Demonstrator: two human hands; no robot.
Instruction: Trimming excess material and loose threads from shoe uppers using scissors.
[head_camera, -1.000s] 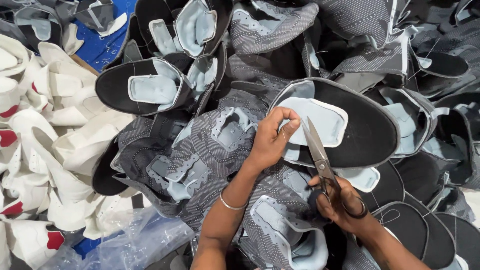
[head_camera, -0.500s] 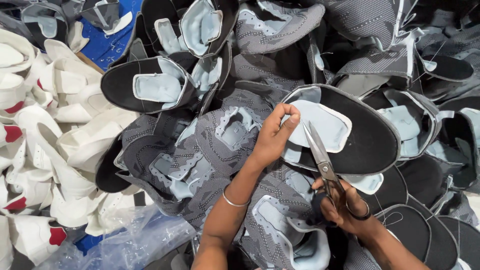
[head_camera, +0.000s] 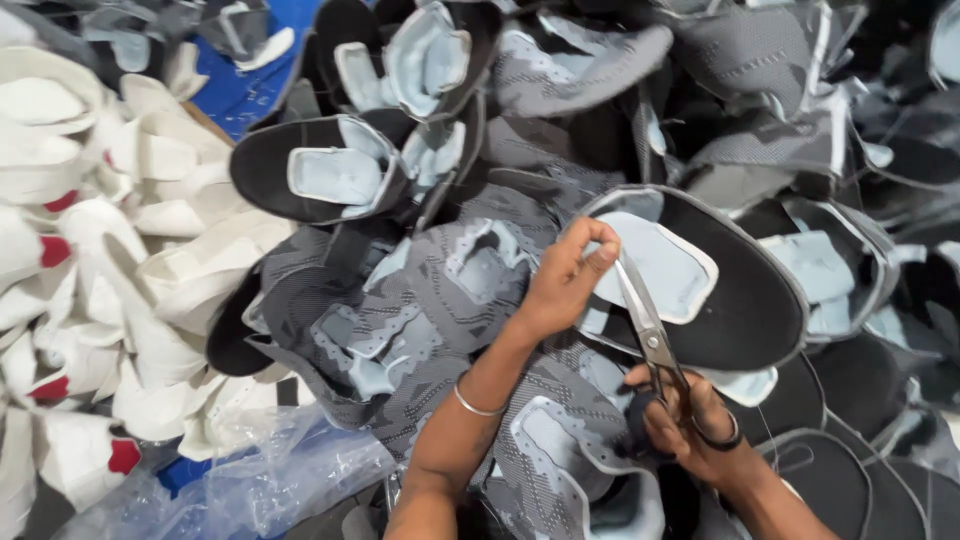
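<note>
Heap of dark knit shoe uppers (head_camera: 420, 330) fills most of the view; white shoe pieces (head_camera: 120, 230) piled along its left edge, clear plastic bag (head_camera: 250, 490) at bottom left. Mid-heap, right of centre, the black upper with pale blue lining (head_camera: 740, 300) — soft, light, floppy fabric, likely best held by its stitched rim near the cut. Left hand (head_camera: 560, 285) pinches that rim, fingertips pressed together. Right hand (head_camera: 700, 430) closed through the handles of the scissors (head_camera: 650, 335); blades look nearly closed at the edge — hard to tell.

Scissors (head_camera: 650, 335) atop shoe upper (head_camera: 700, 290), centre-right.
</note>
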